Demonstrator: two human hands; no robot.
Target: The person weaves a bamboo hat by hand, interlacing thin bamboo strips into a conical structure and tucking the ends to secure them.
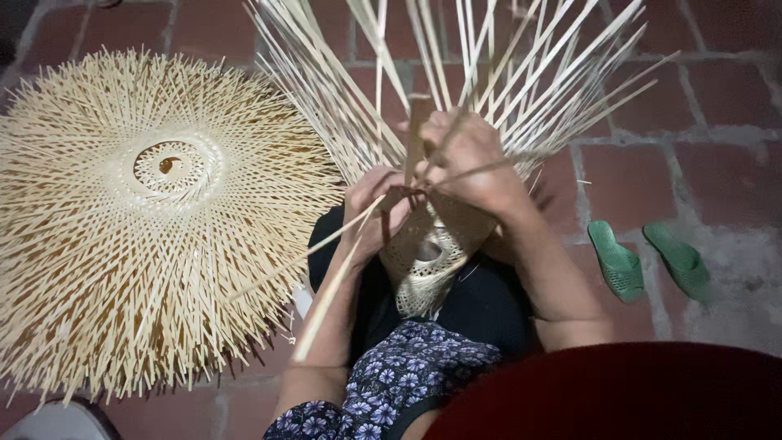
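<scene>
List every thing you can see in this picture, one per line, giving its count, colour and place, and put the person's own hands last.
flat woven piece: one, pale straw, round with a spiral centre, on the floor at left.
woven piece in progress: one, pale straw, on the lap, long loose strips fanning upward.
slippers: two, green, on the floor at right.
brick floor: one, reddish, all around.
floral garment: one, dark blue with pale flowers, bottom centre.
left hand: one, gripping strips at the woven piece's left side.
right hand: one, closed on strips above the piece.
</scene>
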